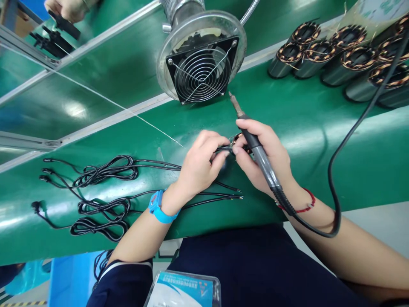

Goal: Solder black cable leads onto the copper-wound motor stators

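A soldering iron [260, 155] lies across my right hand [265, 157], its bare tip pointing up and away toward the fan. The thumb and fingers of that hand also reach a small copper-wound part [238, 138], mostly hidden behind them. My left hand [203, 160] pinches the end of a black cable [224, 148] right beside the copper windings. Whether the cable's wires touch the windings cannot be made out. Below my left wrist, more black cable ends [234, 197] with stripped tips lie on the green bench.
A round fume extractor with a fan grille [203, 79] hangs just beyond my hands. Several motor stators [319, 51] stand at the back right. Bundled black cables [105, 170] lie on the left. The iron's cord [332, 170] loops on the right. Another person's hand [68, 8] holds a black part.
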The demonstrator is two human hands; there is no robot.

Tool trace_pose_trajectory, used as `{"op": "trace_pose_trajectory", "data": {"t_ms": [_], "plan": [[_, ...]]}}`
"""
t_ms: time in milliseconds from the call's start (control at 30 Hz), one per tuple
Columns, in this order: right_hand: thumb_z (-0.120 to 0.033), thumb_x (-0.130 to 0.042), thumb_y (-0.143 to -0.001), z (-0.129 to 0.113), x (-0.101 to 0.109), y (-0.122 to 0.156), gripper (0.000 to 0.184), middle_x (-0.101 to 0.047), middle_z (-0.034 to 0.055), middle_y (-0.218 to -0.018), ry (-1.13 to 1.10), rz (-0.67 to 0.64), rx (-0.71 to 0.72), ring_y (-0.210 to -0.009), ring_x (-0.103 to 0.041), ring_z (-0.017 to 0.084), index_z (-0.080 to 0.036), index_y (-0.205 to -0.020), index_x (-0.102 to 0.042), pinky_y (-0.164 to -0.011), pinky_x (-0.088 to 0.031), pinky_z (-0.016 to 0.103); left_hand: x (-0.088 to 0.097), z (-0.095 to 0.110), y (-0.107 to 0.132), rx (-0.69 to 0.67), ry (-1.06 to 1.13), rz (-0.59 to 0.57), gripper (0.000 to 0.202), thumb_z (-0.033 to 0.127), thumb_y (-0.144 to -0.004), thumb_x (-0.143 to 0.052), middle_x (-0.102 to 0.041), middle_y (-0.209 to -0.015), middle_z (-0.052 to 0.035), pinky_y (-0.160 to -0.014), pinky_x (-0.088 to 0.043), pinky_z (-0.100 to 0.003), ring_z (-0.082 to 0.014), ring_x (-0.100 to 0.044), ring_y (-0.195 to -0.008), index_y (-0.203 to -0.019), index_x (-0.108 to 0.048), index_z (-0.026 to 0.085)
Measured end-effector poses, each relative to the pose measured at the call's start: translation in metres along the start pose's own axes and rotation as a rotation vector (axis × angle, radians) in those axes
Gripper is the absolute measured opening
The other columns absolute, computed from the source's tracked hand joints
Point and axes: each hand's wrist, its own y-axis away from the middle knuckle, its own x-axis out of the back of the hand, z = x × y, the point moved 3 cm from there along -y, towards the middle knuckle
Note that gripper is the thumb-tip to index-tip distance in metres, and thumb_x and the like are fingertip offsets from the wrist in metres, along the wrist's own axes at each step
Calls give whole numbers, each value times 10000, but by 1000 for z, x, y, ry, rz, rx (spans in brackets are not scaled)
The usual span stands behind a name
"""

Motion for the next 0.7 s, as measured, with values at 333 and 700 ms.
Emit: {"op": "trace_pose_trajectory", "data": {"t_ms": [333,700], "plan": [[-120,-528,-814,9,18,0,522,-712,20,-989,133,-266,190,-938,-649,236,-269,-1312,-474,-833,-511,435,1,-7,-1,299,56,-19,193,6,-763,-554,-588,-759,4,-636,-411,-258,-119,-515,-693,-720,-582,193],[-215,-578,-870,16,11,-4,500,-715,18,-974,165,-94,113,-911,-633,240,-305,-1349,-465,-840,-519,456,-5,-10,3,478,214,9,145,37,-752,-587,-540,-724,29,-552,-364,-223,-72,-445,-587,-705,-599,174]]}}
